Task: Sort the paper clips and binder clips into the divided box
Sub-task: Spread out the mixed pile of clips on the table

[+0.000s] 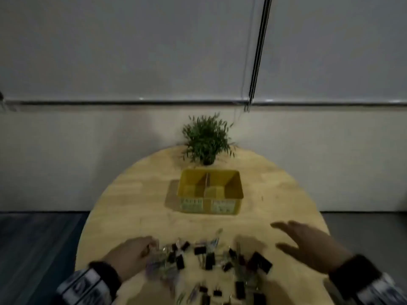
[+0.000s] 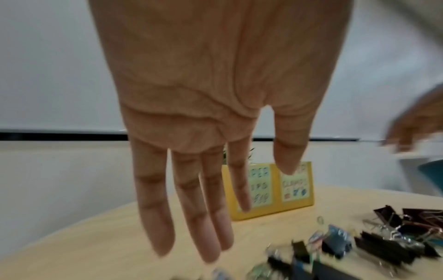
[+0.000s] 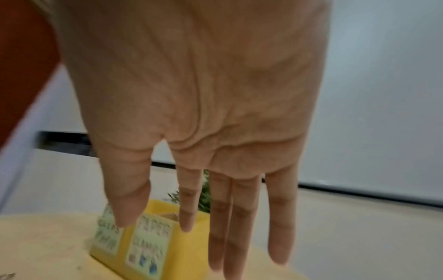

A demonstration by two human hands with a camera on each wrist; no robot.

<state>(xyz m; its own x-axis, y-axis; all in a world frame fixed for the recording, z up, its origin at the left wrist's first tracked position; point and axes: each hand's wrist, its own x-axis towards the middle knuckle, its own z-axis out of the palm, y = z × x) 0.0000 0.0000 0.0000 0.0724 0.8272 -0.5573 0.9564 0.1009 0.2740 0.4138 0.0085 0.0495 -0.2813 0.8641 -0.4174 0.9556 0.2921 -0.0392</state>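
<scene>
A yellow divided box (image 1: 210, 190) stands mid-table with a partition down its middle and two paper labels on its front; I see nothing inside it. Black binder clips (image 1: 209, 259) and coloured paper clips (image 1: 158, 264) lie mixed in a pile near the front edge. My left hand (image 1: 149, 245) hovers at the pile's left end, fingers straight and empty in the left wrist view (image 2: 239, 204). To the right of the pile my right hand (image 1: 284, 235) is spread flat above the table, holding nothing; in the right wrist view, my right hand (image 3: 184, 225) points at the box (image 3: 148, 242).
A small green potted plant (image 1: 206, 142) stands right behind the box at the far edge of the round wooden table (image 1: 275, 194). A pale wall with a dark rail runs behind. Bare wood lies between the pile and the box.
</scene>
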